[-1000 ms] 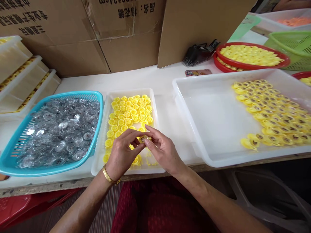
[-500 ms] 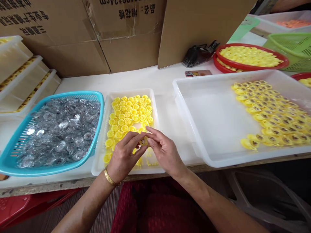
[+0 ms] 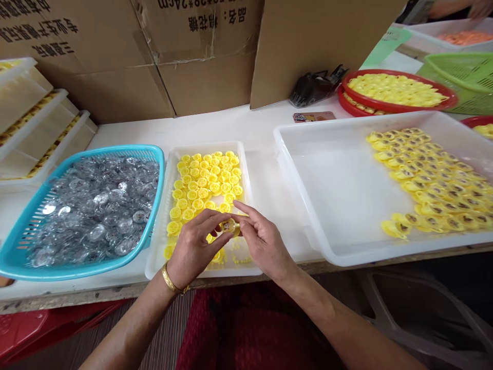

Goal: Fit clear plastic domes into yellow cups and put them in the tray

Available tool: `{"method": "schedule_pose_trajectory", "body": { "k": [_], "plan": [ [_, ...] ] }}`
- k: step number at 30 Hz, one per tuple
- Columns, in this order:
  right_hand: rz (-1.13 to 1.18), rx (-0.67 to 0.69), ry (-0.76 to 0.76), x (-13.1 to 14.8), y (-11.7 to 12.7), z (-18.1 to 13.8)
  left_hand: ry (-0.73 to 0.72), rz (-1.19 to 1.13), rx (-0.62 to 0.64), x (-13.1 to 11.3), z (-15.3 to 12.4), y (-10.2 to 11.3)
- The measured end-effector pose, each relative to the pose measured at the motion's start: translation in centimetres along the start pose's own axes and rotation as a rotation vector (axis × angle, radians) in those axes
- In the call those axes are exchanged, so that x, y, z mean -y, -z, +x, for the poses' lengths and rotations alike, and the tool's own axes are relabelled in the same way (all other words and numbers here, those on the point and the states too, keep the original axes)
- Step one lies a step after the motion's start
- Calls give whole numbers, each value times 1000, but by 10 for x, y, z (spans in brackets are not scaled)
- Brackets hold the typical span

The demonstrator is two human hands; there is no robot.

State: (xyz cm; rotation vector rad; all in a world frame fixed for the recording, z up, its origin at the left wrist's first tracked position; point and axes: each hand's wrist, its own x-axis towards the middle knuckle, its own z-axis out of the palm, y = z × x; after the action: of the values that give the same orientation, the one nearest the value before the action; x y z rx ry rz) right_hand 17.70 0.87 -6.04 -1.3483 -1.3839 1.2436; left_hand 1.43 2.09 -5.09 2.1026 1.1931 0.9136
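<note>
A small round yellow piece with a printed face on top is held between my two hands, over the near end of a shallow white tray. My left hand pinches its left side between thumb and fingers. My right hand is closed on its right side with thumb and index finger. Beneath and beyond them, several small yellow cups stand upright in rows in the tray. Small yellow bits lie at its near end, partly covered by my hands.
Left stands a blue basket of clear, shiny round pieces, near stacked bins. A large white tray at right holds rows of yellow pieces with printed tops. Behind are cardboard, a phone and a red tray.
My left hand has moved slightly left and my right fingers have shifted on the yellow piece, whose printed top shows more clearly. A co-worker's hand has come into view at the top right.
</note>
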Motion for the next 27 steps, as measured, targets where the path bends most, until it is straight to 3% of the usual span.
{"method": "schedule_pose_trajectory", "body": {
  "k": [10, 15, 22, 27],
  "plan": [
    [49, 3, 45, -2, -3, -1, -27, -25, 12, -2, 1, -2],
    [170, 4, 11, 2, -3, 3, -19, -60, -90, -7, 4, -5],
    [61, 54, 91, 2, 0, -2, 33, -83, -98, 2, 1, -3],
    [-80, 63, 172, 1, 1, -2, -23, -85, -48, 5, 1, 0]
  ]
}}
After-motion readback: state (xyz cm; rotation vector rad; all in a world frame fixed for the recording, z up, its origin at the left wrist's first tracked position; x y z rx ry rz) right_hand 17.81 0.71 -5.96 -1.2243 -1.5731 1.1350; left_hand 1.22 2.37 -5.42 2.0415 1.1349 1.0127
